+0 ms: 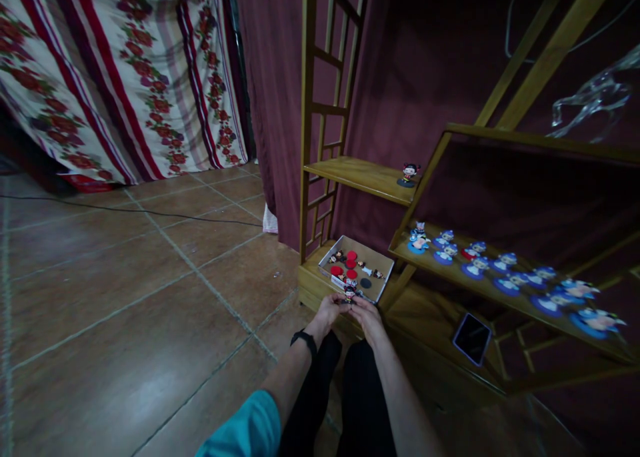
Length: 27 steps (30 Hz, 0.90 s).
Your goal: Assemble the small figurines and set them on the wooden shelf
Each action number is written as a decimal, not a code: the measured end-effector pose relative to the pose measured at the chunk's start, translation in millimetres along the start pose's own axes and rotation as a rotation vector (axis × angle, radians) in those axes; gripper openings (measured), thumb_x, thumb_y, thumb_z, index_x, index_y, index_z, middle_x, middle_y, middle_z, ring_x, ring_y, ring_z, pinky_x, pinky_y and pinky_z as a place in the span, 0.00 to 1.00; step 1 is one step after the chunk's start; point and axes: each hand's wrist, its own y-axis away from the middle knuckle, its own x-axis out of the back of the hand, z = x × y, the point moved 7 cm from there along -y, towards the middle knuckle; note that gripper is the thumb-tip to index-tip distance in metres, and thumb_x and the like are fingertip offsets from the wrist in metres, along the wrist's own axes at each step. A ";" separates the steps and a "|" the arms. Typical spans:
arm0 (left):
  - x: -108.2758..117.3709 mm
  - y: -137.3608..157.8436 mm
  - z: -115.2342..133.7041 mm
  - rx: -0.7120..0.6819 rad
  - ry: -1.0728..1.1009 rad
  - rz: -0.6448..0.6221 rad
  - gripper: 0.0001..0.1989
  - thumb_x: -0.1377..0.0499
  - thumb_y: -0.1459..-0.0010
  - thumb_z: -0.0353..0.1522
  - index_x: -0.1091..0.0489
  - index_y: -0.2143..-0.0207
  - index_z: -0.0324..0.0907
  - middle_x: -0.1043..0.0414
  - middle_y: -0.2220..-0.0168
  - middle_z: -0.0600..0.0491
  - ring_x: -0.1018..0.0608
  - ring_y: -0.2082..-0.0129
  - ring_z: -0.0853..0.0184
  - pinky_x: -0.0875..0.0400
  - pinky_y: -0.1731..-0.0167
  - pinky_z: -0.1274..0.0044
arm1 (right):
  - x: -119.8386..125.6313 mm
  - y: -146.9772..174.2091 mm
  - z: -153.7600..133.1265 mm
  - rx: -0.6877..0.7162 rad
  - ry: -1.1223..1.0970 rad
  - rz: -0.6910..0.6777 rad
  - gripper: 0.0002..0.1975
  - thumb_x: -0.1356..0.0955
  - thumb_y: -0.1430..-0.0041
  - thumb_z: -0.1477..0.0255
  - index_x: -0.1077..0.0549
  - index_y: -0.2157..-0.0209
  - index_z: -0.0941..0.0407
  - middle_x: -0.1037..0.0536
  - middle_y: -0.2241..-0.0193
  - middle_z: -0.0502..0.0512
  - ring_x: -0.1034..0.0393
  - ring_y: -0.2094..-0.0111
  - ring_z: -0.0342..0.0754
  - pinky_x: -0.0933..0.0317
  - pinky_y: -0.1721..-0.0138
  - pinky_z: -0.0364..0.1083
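Observation:
Between my two hands I hold a small black-haired figurine (349, 293) upright, just in front of a shallow cardboard box. My left hand (329, 310) grips it from the left and my right hand (367, 315) from the right, with the fingers closed at its lower part. Inside the box (376, 251) lie more small figurines, several red discs (337, 270) and a dark disc (366, 283). The box rests on the low wooden shelf. A similar figurine (409, 173) on a dark base stands on the shelf above.
Several blue-and-white figurines (475, 266) stand in rows on the right shelf (400, 242). Below them lies a dark-screened tablet or phone (472, 339). A clear horse ornament (595, 97) is at upper right. A black cable (150, 211) crosses the tiled floor at left.

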 end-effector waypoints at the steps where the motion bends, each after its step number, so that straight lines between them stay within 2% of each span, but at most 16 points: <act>1: -0.7 0.6 0.5 0.004 -0.002 -0.007 0.16 0.32 0.70 0.26 0.29 0.73 0.36 0.30 0.80 0.54 0.29 0.77 0.71 0.36 0.70 0.77 | 0.4 0.0 -0.4 0.006 0.002 0.001 0.17 0.27 0.67 0.72 0.25 0.68 0.57 0.22 0.68 0.55 0.28 0.63 0.52 0.36 0.58 0.51; 9: -3.4 5.3 6.5 -0.003 0.020 0.000 0.16 0.33 0.71 0.24 0.30 0.73 0.36 0.30 0.77 0.55 0.29 0.76 0.71 0.36 0.68 0.77 | 1.1 -1.0 -0.2 0.015 -0.015 -0.020 0.17 0.27 0.66 0.72 0.25 0.67 0.57 0.22 0.66 0.55 0.28 0.62 0.52 0.36 0.58 0.50; 16: -5.2 4.8 10.9 -0.052 0.010 0.003 0.18 0.34 0.72 0.21 0.31 0.73 0.36 0.30 0.74 0.54 0.29 0.74 0.72 0.36 0.68 0.78 | 14.2 -8.4 10.2 -0.001 -0.021 0.031 0.16 0.27 0.63 0.72 0.25 0.67 0.58 0.22 0.67 0.57 0.28 0.63 0.52 0.35 0.59 0.51; 22: -4.6 -1.9 5.2 -0.070 -0.022 -0.019 0.18 0.37 0.69 0.18 0.30 0.70 0.36 0.29 0.71 0.53 0.30 0.75 0.72 0.37 0.71 0.79 | 16.6 -11.7 12.2 0.021 -0.030 0.027 0.17 0.28 0.65 0.74 0.25 0.66 0.57 0.23 0.65 0.56 0.28 0.61 0.52 0.35 0.57 0.51; 27: -5.1 -6.8 -0.6 -0.065 -0.028 -0.044 0.20 0.36 0.71 0.18 0.30 0.69 0.37 0.28 0.71 0.52 0.29 0.73 0.71 0.36 0.69 0.78 | 15.7 -10.7 11.1 0.015 -0.030 0.021 0.18 0.27 0.65 0.75 0.26 0.66 0.57 0.23 0.65 0.56 0.28 0.61 0.51 0.35 0.57 0.49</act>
